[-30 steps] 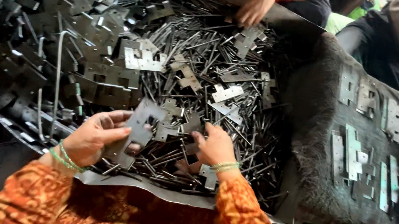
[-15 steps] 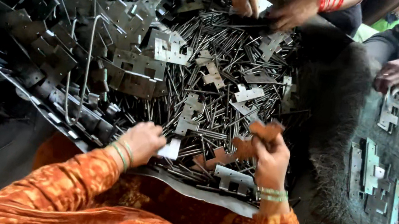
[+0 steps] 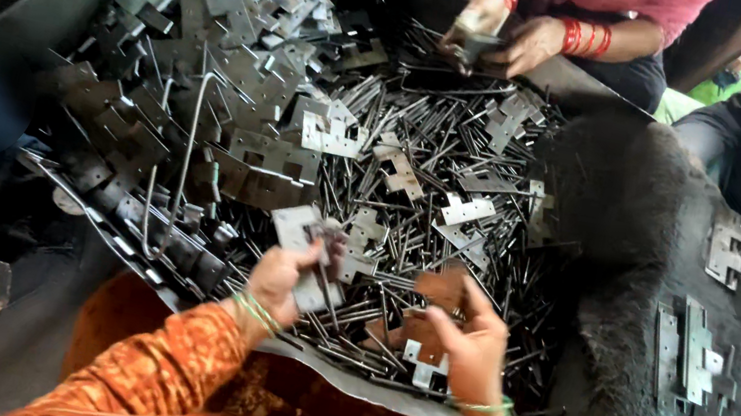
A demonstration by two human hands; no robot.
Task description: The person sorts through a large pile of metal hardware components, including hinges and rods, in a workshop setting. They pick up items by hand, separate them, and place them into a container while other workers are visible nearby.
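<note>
Over the pin pile [image 3: 421,207], left hand [image 3: 282,276] pinches a plate [image 3: 303,232]; right hand [image 3: 469,342] curls.

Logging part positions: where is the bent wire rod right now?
In the head view, the bent wire rod stands left of centre on the heap of hinge plates, up-left of the left hand.

Soft daylight falls from the upper right, glinting off the heap of flat grey metal plates [image 3: 237,103]. The left edge sinks into dark shadow. Motion blur softens everything, corners worst.
</note>
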